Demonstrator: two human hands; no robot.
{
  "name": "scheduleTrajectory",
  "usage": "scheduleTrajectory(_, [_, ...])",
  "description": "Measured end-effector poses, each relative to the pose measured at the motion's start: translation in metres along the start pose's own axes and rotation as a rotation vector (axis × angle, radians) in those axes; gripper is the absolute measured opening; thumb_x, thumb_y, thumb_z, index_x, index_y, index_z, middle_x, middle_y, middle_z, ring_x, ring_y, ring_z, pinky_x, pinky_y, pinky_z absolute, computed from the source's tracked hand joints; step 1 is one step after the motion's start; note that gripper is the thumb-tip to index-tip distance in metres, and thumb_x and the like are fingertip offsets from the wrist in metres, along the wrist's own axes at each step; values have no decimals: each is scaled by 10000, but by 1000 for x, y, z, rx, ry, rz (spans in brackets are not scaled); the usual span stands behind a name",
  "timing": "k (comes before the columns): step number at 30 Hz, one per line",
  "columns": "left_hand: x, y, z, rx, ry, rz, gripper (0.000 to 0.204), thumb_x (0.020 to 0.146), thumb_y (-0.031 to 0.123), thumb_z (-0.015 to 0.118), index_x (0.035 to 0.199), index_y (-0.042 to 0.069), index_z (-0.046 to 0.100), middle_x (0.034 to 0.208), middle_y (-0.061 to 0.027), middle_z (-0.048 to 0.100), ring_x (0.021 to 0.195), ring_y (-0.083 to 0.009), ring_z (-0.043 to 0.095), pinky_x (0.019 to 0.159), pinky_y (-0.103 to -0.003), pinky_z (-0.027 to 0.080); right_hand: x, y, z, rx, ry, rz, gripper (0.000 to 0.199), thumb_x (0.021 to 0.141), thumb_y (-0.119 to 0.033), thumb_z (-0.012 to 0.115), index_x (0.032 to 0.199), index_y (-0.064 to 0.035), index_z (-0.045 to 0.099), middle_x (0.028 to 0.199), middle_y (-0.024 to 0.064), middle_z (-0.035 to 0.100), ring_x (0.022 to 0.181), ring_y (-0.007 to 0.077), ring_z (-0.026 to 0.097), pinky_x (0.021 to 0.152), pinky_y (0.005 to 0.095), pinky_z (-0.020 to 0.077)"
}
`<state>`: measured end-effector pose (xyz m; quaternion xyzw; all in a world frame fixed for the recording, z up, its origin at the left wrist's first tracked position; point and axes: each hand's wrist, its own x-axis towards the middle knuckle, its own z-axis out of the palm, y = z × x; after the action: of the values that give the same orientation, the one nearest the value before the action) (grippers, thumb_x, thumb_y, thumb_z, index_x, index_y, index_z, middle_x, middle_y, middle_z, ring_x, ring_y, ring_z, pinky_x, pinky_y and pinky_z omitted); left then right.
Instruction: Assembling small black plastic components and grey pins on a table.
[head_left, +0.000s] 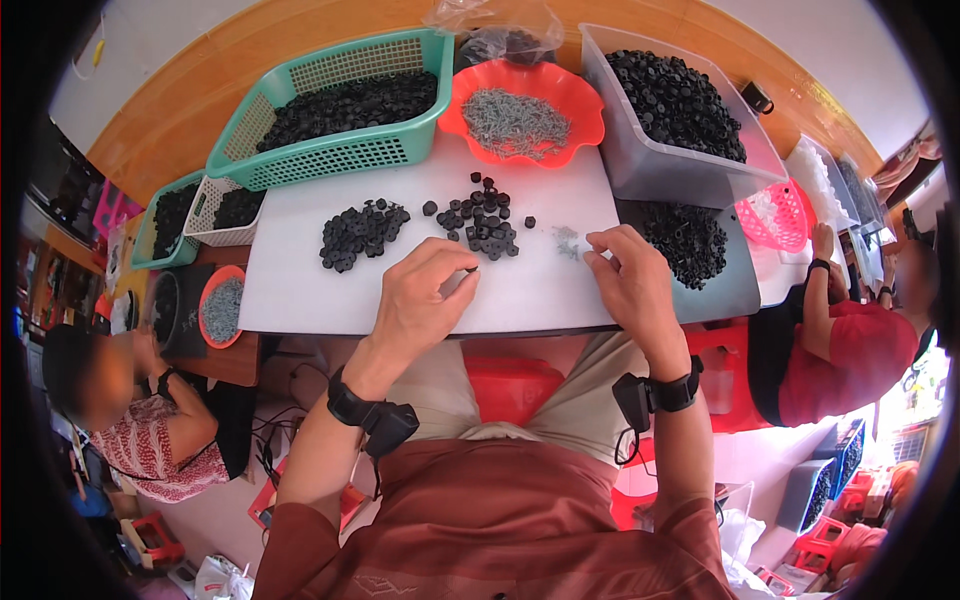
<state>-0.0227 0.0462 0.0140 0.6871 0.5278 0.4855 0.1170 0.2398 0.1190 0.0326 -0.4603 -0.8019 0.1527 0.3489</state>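
Small grey screws (566, 240) lie on the white board (290, 290), just left of the nearer right hand (632, 280), curled, its grip indiscernible; farther left, the left hand (422, 292) pinches a black piece (473, 268).

From my remote seat I see a smooth, softly matt white bench (300, 300) carrying matt, plastic-looking black pieces (362, 235). At eleven o'clock, the teal basket (350, 155) is perforated plastic; at twelve, the red bowl (585, 108) is glossy plastic, its fasteners (515, 122) dull grey metal; at two, the bin (685, 185) is smooth, translucent plastic. The shirt (510, 520) at six is matt cloth.
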Motion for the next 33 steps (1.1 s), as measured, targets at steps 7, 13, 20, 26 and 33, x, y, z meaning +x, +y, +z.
scheduleTrajectory(7, [-3,6,1,-63,-12,-19,125,794,-27,760,911,3,731,969,-113,723,850,-239,712,759,-313,562,10,1,3,-165,-174,74,182,891,-157,702,1025,-47,759,994,105,697,861,339,692,741,437,535])
scheduleTrajectory(13, [-4,5,3,-114,-30,-25,100,808,-15,769,900,2,733,971,-108,726,853,-218,713,766,-300,561,10,4,5,-136,-179,52,166,875,-136,717,1012,-52,757,984,106,696,858,348,687,746,439,530])
scheduleTrajectory(20, [-3,9,4,-148,-49,-56,96,827,7,760,919,5,733,985,-107,724,834,-227,714,736,-311,565,8,7,3,-8,-144,61,101,857,-89,721,940,-33,720,954,110,683,821,327,680,723,415,521])
scheduleTrajectory(26, [-2,11,5,-158,-61,-63,97,824,-13,760,918,-5,736,975,-118,727,847,-217,713,774,-305,561,5,6,-1,96,-139,130,144,826,-77,758,949,-22,707,918,114,701,717,289,658,666,382,515])
scheduleTrajectory(33, [-3,13,11,-107,-86,-75,110,822,-10,757,928,-4,726,1002,-116,729,855,-253,713,784,-335,568,1,7,-1,245,-120,233,151,853,-68,773,958,17,705,734,67,667,602,123,560,573,298,462])
